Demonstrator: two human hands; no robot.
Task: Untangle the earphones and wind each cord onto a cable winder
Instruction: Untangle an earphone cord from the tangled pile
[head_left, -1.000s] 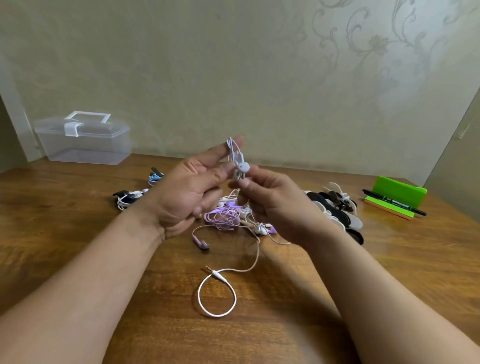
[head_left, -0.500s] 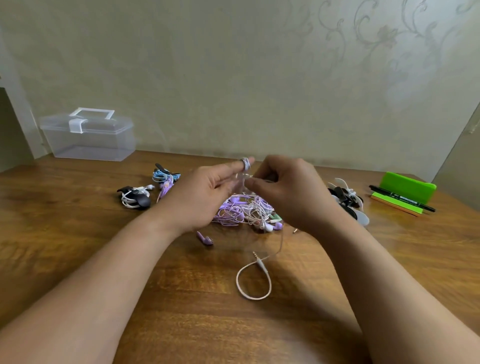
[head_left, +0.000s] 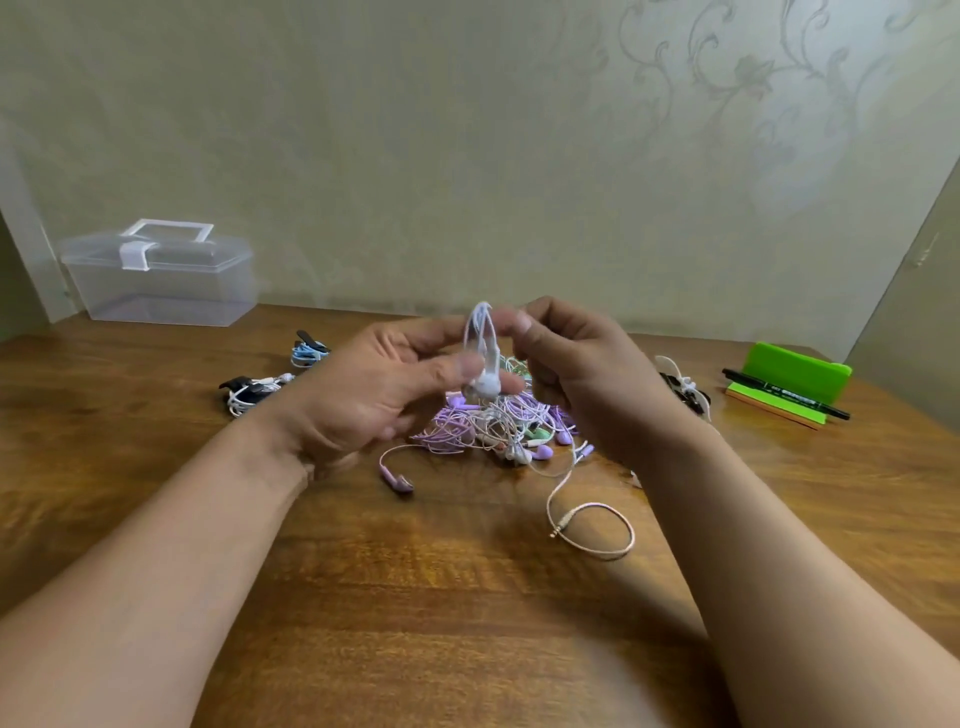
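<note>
Left hand (head_left: 374, 400) pinches the white earphone cord (head_left: 480, 338) at its glossy earbud end, thumb against fingertips. Right hand (head_left: 587, 379), fingers curled, pinches the cord's looped top. Both are held just above the purple-white earphone tangle (head_left: 467, 428) on the table (head_left: 441, 597), which is varnished wood grain. The metal jack plug (head_left: 558, 527) lies loose. Clear plastic box (head_left: 161, 280) sits by the embossed floral wallpaper (head_left: 727, 130). Marker (head_left: 784, 400) print is unreadable.

A single head-worn camera looks forward and down across the wooden table (head_left: 467, 597) toward the wall, hands close at frame centre.
</note>
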